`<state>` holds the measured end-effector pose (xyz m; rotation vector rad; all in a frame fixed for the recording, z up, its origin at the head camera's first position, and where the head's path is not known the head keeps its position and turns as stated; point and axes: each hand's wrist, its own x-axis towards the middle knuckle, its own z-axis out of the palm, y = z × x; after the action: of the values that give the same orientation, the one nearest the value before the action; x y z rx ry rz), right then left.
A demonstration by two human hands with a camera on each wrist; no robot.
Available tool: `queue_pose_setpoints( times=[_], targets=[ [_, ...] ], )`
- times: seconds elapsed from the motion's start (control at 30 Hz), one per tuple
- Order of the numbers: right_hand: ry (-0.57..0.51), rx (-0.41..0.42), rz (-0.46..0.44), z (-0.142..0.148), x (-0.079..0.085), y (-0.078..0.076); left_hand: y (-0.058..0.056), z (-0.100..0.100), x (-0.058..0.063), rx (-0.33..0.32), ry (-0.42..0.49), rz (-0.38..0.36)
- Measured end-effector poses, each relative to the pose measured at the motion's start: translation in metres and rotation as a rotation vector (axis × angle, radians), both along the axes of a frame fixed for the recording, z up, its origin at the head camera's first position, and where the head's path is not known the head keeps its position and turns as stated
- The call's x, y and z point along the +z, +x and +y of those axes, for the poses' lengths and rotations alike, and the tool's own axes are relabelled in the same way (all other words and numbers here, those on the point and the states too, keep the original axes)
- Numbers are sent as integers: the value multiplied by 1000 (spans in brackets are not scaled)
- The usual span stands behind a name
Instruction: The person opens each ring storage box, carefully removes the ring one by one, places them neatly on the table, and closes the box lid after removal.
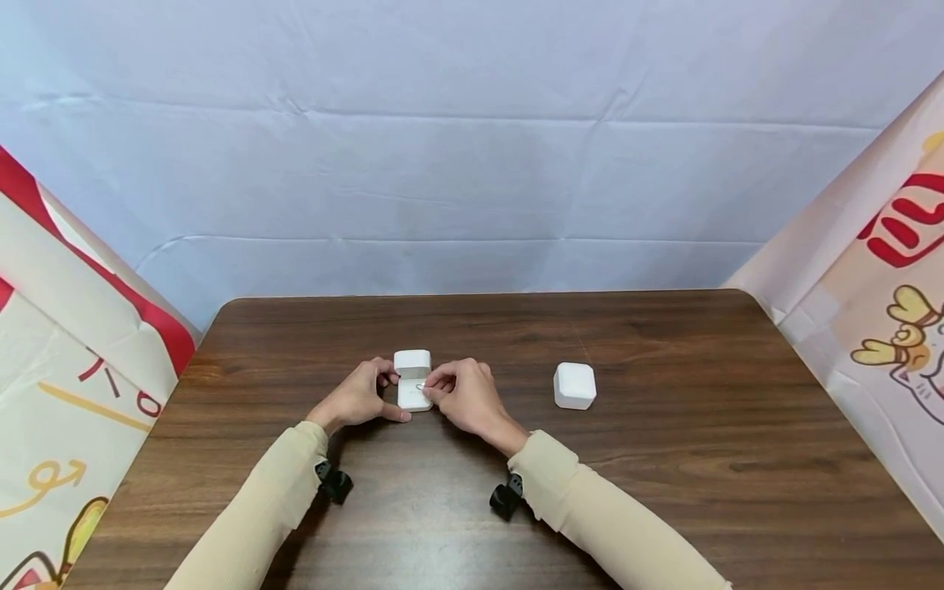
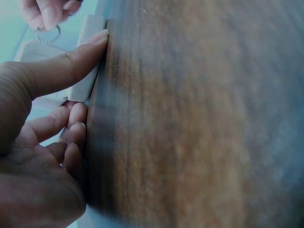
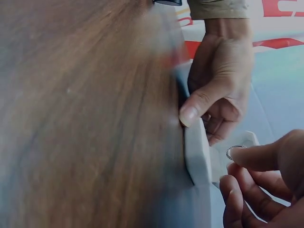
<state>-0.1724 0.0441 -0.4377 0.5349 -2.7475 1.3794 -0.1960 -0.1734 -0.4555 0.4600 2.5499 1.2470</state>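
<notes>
A small white ring box [image 1: 411, 397] stands on the table with its lid raised. My left hand [image 1: 360, 395] holds it from the left, the thumb along its front edge and the curled fingers at its side and back. Between thumb and fingertips my right hand [image 1: 468, 397] pinches a thin silver ring [image 3: 229, 153] over the box's open base. In the left wrist view the ring [image 2: 49, 42] hangs below the right fingertips, its band beaded or studded. The inside of the box is partly hidden by the fingers.
A second white box [image 1: 574, 385], shut, sits to the right on the brown wooden table [image 1: 686, 459]. Behind the table hangs a pale cloth [image 1: 472, 180], and printed cloths are at both sides. Each sleeve has a black wrist device.
</notes>
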Motion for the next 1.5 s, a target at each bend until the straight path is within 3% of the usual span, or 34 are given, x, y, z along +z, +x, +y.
queue_pose_setpoints(
  times=[0.33, 0.67, 1.0, 1.5],
  targets=[
    [30, 161, -38, 16, 3, 17, 0, 1, 0, 14, -5, -11],
    [117, 347, -89, 9, -1, 42, 0, 1, 0, 10, -14, -7],
    [158, 353, -132, 3, -8, 47, 0, 2, -1, 14, -15, -9],
    [141, 317, -97, 2, -8, 41, 0, 1, -1, 5, -11, 15]
  ],
)
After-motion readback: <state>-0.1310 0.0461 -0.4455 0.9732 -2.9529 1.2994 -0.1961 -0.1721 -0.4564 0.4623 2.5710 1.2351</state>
